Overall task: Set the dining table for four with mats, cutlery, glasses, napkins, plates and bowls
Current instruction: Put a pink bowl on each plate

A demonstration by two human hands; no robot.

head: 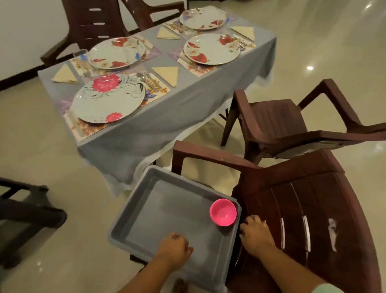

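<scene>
Bowls step in hand: left hand [173, 250] curled inside the grey tub [132, 202], holding nothing visible, right hand [255, 233] gripping its rim, one pink bowl [223, 212] just ahead of the right; next move likely calls for lifting it to the tabletop [207, 97] far ahead.
</scene>
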